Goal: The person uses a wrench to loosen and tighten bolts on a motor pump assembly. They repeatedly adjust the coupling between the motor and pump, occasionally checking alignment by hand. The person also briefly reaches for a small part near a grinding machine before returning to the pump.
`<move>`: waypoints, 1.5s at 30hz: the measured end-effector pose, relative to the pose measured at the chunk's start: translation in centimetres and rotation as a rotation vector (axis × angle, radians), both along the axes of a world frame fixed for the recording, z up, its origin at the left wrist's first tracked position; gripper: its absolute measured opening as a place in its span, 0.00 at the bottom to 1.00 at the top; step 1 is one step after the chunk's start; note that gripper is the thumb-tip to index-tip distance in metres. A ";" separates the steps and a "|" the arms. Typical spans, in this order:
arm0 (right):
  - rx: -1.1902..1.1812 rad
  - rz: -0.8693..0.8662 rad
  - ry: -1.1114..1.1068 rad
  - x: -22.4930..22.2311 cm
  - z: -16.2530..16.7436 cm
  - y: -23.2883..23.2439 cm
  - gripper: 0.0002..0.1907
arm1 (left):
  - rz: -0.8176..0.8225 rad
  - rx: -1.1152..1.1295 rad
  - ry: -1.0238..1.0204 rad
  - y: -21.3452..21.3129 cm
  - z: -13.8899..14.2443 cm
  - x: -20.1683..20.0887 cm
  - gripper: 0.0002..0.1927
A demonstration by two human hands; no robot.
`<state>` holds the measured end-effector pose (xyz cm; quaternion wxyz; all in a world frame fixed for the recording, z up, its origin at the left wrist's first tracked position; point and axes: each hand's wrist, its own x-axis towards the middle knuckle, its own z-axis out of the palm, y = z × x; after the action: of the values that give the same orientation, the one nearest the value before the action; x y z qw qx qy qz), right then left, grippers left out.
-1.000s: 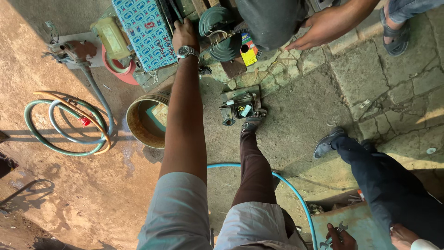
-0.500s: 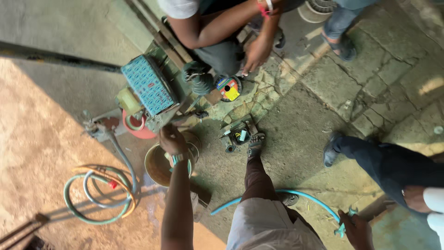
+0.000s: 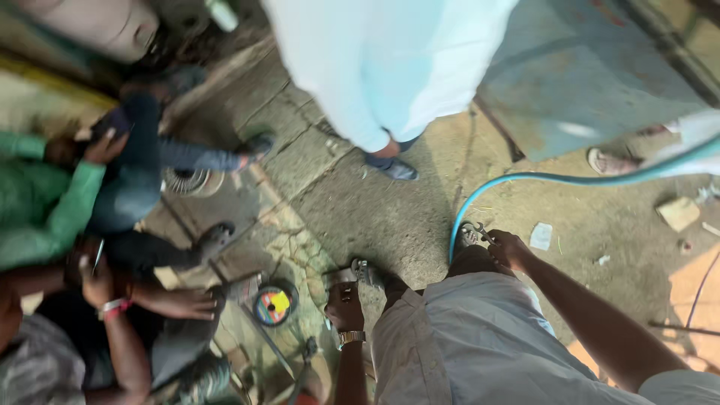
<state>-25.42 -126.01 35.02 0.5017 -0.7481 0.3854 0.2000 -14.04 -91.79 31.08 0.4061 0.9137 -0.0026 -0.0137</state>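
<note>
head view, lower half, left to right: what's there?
Pink wristband → round disc with yellow centre → left hand with wristwatch → blue hose → right hand holding a wrench → white scrap → tan block.

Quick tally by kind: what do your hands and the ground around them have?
Spanner, in right hand: 1
Blue hose: 1
Round disc, near left hand: 1
Paper scrap: 1
Total: 4
</note>
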 end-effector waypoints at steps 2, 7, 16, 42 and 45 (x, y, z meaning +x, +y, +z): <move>0.058 -0.151 -0.039 -5.3 1.0 -6.3 0.15 | -0.172 -0.059 0.062 -8.4 1.4 -1.3 0.05; 0.217 -0.527 -0.268 -15.1 2.5 -21.4 0.18 | -0.502 -0.150 0.140 -30.4 4.0 -8.0 0.08; 0.678 -0.710 -0.580 -14.2 7.8 -33.0 0.14 | -0.675 -0.244 -0.046 -45.6 6.2 -16.2 0.07; 0.262 -0.616 -0.823 6.4 8.3 -40.3 0.10 | -0.903 -0.588 0.240 -56.8 10.7 5.6 0.15; 0.206 -0.535 -0.738 1.7 6.8 -35.9 0.07 | -0.933 -0.478 0.189 -58.6 12.8 7.2 0.09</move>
<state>-23.74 -161.90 41.86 0.7108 -0.5900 0.3388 -0.1786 -6.80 -150.37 43.90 0.5522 0.6922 -0.3752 -0.2742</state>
